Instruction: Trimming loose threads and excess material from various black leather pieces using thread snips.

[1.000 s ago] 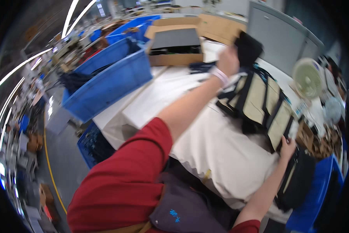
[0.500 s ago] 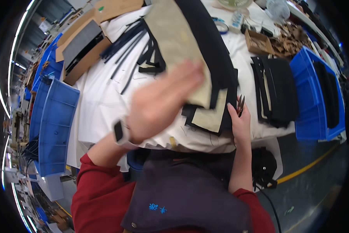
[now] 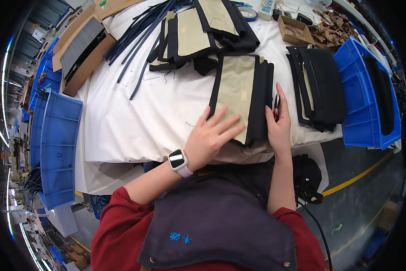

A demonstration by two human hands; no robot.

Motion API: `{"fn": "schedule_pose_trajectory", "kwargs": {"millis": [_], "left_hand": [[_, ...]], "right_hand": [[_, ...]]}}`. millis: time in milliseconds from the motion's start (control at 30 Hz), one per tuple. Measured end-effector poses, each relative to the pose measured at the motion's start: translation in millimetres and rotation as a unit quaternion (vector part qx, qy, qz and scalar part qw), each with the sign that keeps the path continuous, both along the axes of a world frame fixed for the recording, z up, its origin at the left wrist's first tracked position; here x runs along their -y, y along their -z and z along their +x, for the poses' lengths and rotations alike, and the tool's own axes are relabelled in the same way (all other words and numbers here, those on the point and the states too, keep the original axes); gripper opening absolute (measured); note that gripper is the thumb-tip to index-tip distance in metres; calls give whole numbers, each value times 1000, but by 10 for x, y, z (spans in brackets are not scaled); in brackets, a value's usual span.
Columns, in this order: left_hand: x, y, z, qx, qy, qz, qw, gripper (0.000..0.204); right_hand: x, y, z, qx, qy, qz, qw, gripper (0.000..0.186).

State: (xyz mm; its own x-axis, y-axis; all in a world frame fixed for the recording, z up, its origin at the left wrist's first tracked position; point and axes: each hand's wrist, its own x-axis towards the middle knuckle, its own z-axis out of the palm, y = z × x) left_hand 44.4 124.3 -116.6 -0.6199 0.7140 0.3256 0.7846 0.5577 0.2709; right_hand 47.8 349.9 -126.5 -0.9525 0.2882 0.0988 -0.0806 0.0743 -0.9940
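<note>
A stack of black fabric pieces topped by a beige panel (image 3: 234, 86) lies in front of me on the white cloth. My left hand (image 3: 211, 134) rests on its lower left part, fingers spread. At its right edge my right hand (image 3: 277, 126) holds a pair of small dark scissors (image 3: 277, 106), index finger pointing up, thumb beside the fabric. Behind this stack lie more black-and-beige pieces (image 3: 191, 34) and a bundle of long dark strips (image 3: 135, 43). A folded black stack (image 3: 320, 86) sits to the right of my right hand.
A blue bin (image 3: 361, 133) stands at the right, another (image 3: 58, 149) at the left. An open cardboard box (image 3: 67, 86) is at the back left. At the back right are a small box (image 3: 287, 38), brown scraps (image 3: 331, 31) and a tape roll (image 3: 248, 17).
My left hand has come down from the far pieces onto the nearer stack. That stack now lies squarely before me, apart from the pieces behind. My view has swung to face it.
</note>
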Motion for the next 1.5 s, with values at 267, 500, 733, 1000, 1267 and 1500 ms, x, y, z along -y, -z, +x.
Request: {"fn": "schedule_pose_trajectory", "kwargs": {"millis": [267, 500, 733, 1000, 1267, 1500], "left_hand": [[-136, -6, -180, 38, 79, 75, 993, 61], [112, -679, -349, 82, -65, 345, 933, 28], [130, -1225, -884, 205, -48, 436, 875, 30], [233, -88, -1335, 88, -159, 352, 918, 17], [600, 160, -756, 226, -293, 211, 905, 25], [693, 31, -777, 280, -305, 334, 847, 21]], "right_hand": [[-187, -110, 33, 73, -103, -290, 949, 61], [-286, -298, -40, -138, -54, -116, 982, 71], [9, -602, 46, -76, -105, -78, 988, 71], [-61, 102, -123, 48, -86, 96, 990, 55], [-155, -102, 14, 35, -4, 75, 997, 44], [103, -531, 253, -61, -53, -155, 985, 46]]}}
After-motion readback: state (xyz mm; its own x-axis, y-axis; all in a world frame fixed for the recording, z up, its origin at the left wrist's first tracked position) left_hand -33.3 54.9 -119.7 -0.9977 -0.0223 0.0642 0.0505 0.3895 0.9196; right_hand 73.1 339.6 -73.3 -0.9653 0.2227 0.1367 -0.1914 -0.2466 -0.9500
